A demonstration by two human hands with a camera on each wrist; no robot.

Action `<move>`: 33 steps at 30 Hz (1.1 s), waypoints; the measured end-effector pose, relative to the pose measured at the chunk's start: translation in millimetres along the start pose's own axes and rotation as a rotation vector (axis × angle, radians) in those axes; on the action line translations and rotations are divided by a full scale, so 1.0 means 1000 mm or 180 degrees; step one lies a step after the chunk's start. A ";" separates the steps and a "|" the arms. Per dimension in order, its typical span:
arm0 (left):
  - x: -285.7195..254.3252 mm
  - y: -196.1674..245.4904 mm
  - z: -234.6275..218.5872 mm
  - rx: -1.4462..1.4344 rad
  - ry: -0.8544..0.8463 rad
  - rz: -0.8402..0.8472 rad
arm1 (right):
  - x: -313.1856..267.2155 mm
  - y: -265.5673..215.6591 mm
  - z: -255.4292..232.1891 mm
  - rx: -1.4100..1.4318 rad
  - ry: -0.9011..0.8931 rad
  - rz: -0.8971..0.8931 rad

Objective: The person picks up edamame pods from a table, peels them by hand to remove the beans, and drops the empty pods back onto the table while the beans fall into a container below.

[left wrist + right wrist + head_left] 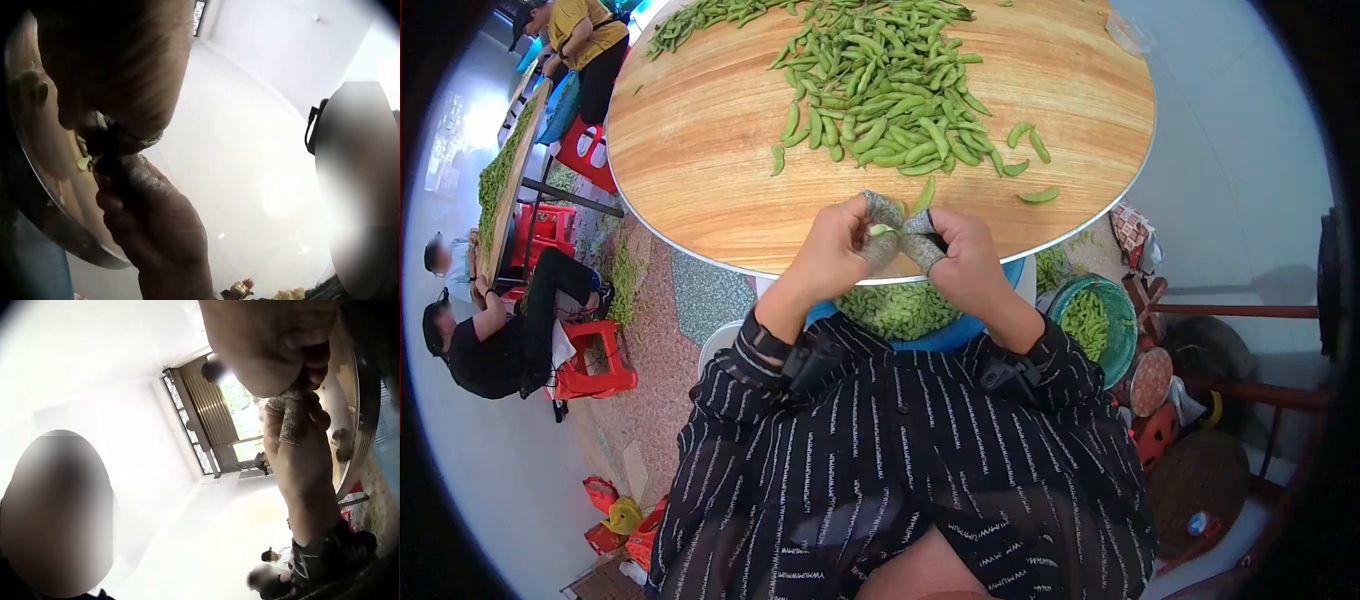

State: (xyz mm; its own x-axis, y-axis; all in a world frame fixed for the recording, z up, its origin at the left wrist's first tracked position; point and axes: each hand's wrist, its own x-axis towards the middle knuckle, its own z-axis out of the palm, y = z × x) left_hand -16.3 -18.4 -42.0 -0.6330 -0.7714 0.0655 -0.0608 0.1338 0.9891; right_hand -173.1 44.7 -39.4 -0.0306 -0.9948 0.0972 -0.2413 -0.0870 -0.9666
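In the head view my left hand (832, 243) and right hand (972, 258) meet fingertip to fingertip at the table's near edge. Grey coverings wrap the thumbs and some fingers. Between the left fingers shows a pale green soybean pod (883, 230), partly hidden by them. My right thumb and fingers pinch at its side. Another green pod (923, 195) shows just beyond the right fingertips. Beyond the hands, a heap of green soybean pods (890, 95) covers part of the round wooden table (710, 150). In the left wrist view the gripped spot is dark.
Below the table edge, a blue basin (955, 335) holds shelled green beans (900, 308). At right stands a green bucket (1122, 345) with pods. Several loose pods lie near the heap. People sit at another table (510, 190) on the left, by red stools (595, 365).
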 end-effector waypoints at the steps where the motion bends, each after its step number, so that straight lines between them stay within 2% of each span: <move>1: 0.001 0.001 -0.008 -0.0001 0.0005 -0.0015 | 0.000 -0.001 0.001 0.0008 -0.0009 0.0010; 3: 0.002 0.005 -0.024 -0.1118 -0.0725 -0.0596 | 0.002 -0.006 0.001 0.0612 -0.0513 -0.0153; 4: 0.003 0.003 -0.028 -0.1124 -0.0725 -0.0602 | 0.004 -0.010 -0.003 0.0612 -0.0514 -0.0144; 6: 0.002 -0.001 -0.032 -0.1501 -0.1074 -0.0742 | 0.008 -0.015 -0.010 0.1868 -0.1279 0.1063; 7: 0.002 0.001 -0.030 -0.1501 -0.1062 -0.0740 | 0.009 -0.016 -0.008 0.1867 -0.1291 0.1063; 9: 0.004 0.011 -0.020 -0.0680 -0.0376 -0.0351 | 0.009 -0.014 -0.002 0.1584 -0.0626 0.0895; 10: 0.003 0.020 -0.018 -0.0684 -0.0375 -0.0350 | 0.008 -0.013 -0.001 0.1581 -0.0626 0.0897; 12: -0.002 0.035 -0.012 0.1342 -0.0277 -0.0034 | 0.004 -0.011 0.003 -0.0357 -0.0219 0.0018; 13: -0.004 0.032 -0.010 0.1342 -0.0275 -0.0042 | 0.004 -0.011 0.003 -0.0352 -0.0224 0.0022; 15: -0.006 0.018 -0.006 0.2283 0.0063 0.0718 | 0.005 -0.011 0.004 -0.0956 -0.0093 -0.0514; 16: -0.006 0.010 -0.005 0.2287 0.0069 0.0724 | 0.005 -0.012 0.004 -0.0958 -0.0093 -0.0522; 18: -0.005 -0.002 -0.003 0.0950 0.0233 0.0333 | 0.005 -0.015 0.003 -0.0203 -0.0309 -0.0143; 19: -0.006 -0.002 -0.005 0.0945 0.0233 0.0330 | 0.005 -0.014 0.000 -0.0205 -0.0310 -0.0138; 21: -0.009 0.000 -0.014 -0.0293 0.0406 0.0186 | 0.006 -0.010 -0.013 0.0411 -0.0200 0.0162; 22: -0.013 -0.001 -0.019 -0.0292 0.0419 0.0178 | 0.006 -0.008 -0.025 0.0416 -0.0214 0.0166; 24: -0.019 -0.002 -0.026 -0.0047 0.0193 0.0275 | 0.006 -0.009 -0.054 -0.0297 -0.0228 0.0074; 25: -0.022 -0.001 -0.024 0.0167 0.0234 0.0099 | 0.005 -0.010 -0.065 -0.0307 -0.0211 0.0061; 26: -0.025 0.001 -0.021 0.0166 0.0218 0.0127 | 0.004 -0.012 -0.075 -0.0824 -0.0176 0.0112; 27: -0.028 0.002 -0.019 0.0460 -0.0003 0.0304 | 0.004 -0.014 -0.082 -0.1341 -0.0139 0.0166; 28: -0.031 0.004 -0.016 0.0758 -0.0217 0.0483 | 0.005 -0.018 -0.086 -0.1356 -0.0115 0.0150; 29: -0.032 0.011 -0.014 0.0619 -0.0531 0.0645 | 0.004 -0.021 -0.089 -0.2096 -0.0181 0.0172; 30: -0.031 0.012 -0.010 0.0630 -0.0533 0.0672 | 0.004 -0.023 -0.091 -0.2834 -0.0245 0.0192; 31: -0.029 0.014 -0.007 0.0675 -0.0658 0.1063 | 0.005 -0.024 -0.091 -0.2843 -0.0219 0.0166; 32: -0.027 0.015 -0.005 0.0719 -0.0785 0.1447 | 0.005 -0.024 -0.086 -0.2964 -0.0085 -0.0216; 33: -0.026 0.030 -0.006 0.0777 -0.0634 0.1154 | 0.004 -0.025 -0.081 -0.3076 0.0048 -0.0589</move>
State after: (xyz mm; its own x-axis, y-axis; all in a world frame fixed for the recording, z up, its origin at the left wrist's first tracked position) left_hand 2.7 1.8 -13.4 -0.7810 -0.5170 0.3505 0.0268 0.5329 0.8458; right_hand -245.6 47.2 4.2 0.0769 -0.9685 0.2368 -0.9326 -0.1539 -0.3264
